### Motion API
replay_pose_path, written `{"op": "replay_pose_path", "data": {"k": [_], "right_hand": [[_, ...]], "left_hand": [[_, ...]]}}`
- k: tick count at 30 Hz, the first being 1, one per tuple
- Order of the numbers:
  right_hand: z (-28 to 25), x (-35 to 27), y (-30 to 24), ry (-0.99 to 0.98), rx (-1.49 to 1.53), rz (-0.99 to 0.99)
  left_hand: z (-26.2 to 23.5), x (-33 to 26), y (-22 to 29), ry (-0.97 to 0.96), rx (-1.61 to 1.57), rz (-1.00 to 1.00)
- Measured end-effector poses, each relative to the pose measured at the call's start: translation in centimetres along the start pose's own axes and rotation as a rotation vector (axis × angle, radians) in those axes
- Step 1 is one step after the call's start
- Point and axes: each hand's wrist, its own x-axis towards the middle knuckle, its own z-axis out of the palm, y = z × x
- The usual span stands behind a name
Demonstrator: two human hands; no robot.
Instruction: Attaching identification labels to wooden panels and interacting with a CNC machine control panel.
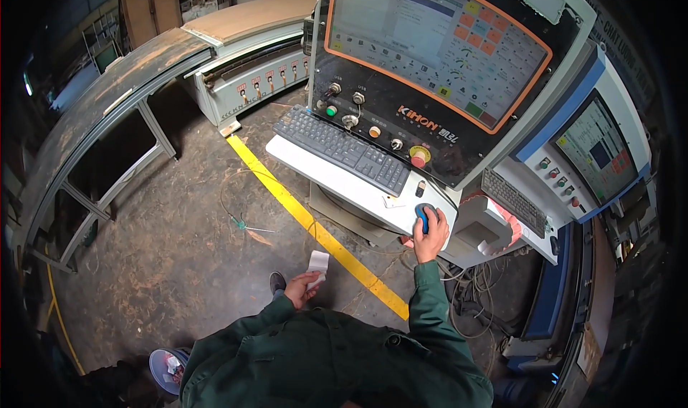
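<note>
mouse (423, 222): rounded, black and blue plastic, lying at the right end of the flat white keyboard shelf (337, 181)
right hand (432, 240): curled over the mouse, fingers wrapped about its sides, long dark green sleeve (430, 293) reaching out behind it
left hand (297, 291): low and apart from the shelf, fingers gripping a white creased slip of paper (319, 260); from where i stand, nothing on it can be read
screen (430, 42): wide, orange-framed and lit, a program window up with orange square buttons at its right; entries too small to make out
keyboard (340, 150): long, dark grey plastic, to the left of the mouse, neither hand on it
stop button (419, 157): round, red on a yellow ring, just above the shelf, untouched
screen work done: program open, hand settled on the mouse; i'd judge it under way rather than finished
screen work left: hard to say, as i can't tell whether anything has been chosen or confirmed; mouse not let go, paper not put down
machine bed (251, 11): long, brown-topped, beyond the shelf to the left, no hand near it
</note>
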Motion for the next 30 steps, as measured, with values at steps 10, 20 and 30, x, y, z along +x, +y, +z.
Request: {"op": "replay_pose_path", "data": {"k": [10, 20, 30], "right_hand": [[0.0, 0.0, 0.0, 0.011, 0.006, -0.002], [0.0, -0.2, 0.4, 0.004, 0.004, 0.004], [-2.6, -2.8, -8.7, -0.376, 0.327, -0.280]], "left_hand": [[0.1, 0.1, 0.0, -0.007, 0.008, 0.008], [-0.1, -0.1, -0.1, -0.009, -0.016, 0.015], [1.6, -1.3, 1.4, 0.021, -0.040, 0.034]]}}
